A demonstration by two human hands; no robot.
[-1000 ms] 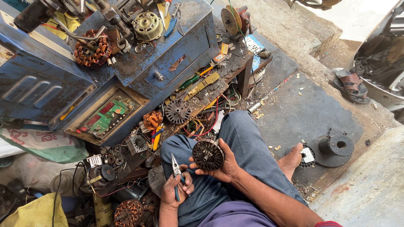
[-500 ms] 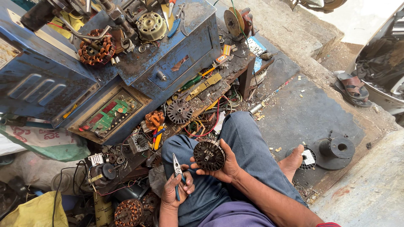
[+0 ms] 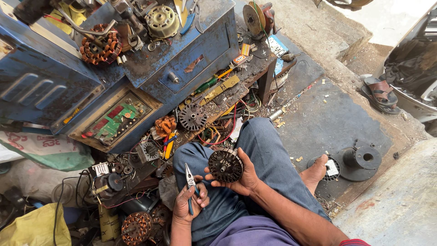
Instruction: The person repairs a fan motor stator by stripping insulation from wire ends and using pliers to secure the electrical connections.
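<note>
While the left hand (image 3: 190,200) is closed round pliers (image 3: 189,181), the right hand (image 3: 243,175) cups a stator (image 3: 225,165) by its rim, just beside those pliers (likely heavy, rigid, best gripped at its toothed edge).

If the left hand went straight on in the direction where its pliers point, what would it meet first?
Probably the knee: the left hand holds the pliers tip-up over the lap. Beyond lies the wire clutter, though depth is unclear.
</note>
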